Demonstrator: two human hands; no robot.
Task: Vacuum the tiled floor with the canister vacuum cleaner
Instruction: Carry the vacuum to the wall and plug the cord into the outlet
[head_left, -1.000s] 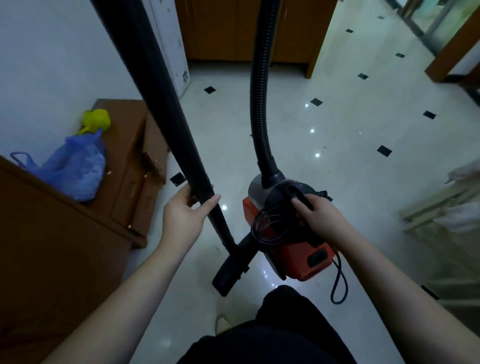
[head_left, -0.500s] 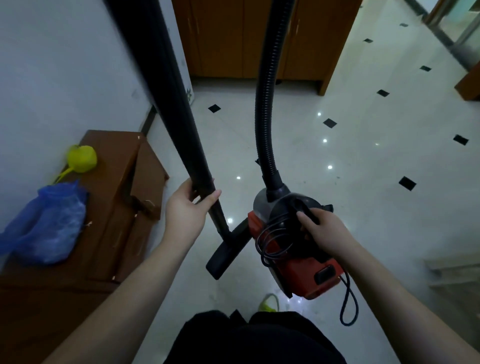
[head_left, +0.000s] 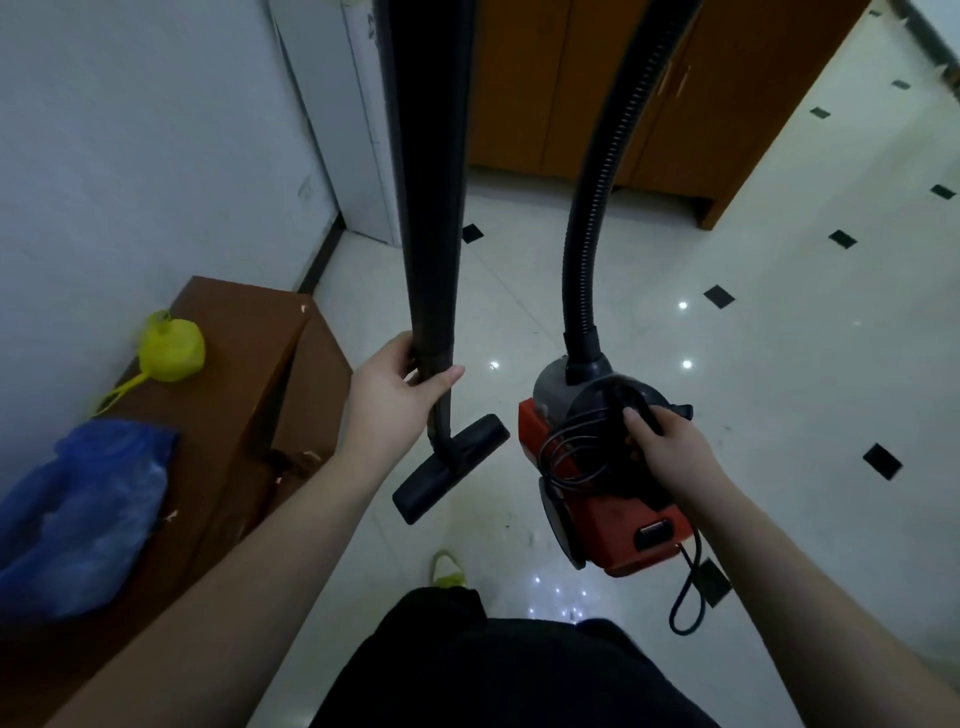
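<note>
The red and black canister vacuum (head_left: 613, 525) hangs above the white tiled floor (head_left: 753, 395), carried by its top handle in my right hand (head_left: 665, 447). Its cord is looped on top and a loop dangles below. A ribbed black hose (head_left: 597, 197) rises from the canister out of the top of the view. My left hand (head_left: 400, 400) grips the black wand (head_left: 431, 208) near its lower end. The black floor nozzle (head_left: 452, 467) hangs just under that hand, off the floor.
A brown low cabinet (head_left: 244, 395) stands along the white wall at left, with a yellow bag (head_left: 171, 348) and a blue plastic bag (head_left: 83, 509) on it. Wooden cupboards (head_left: 561, 88) stand ahead. A yellow-green slipper (head_left: 447, 569) shows near my feet.
I have moved forward with the vacuum carried. The wand has swung more upright, the nozzle turned and drew apart from the canister, and the cabinet with the bags has slid back on my left.
</note>
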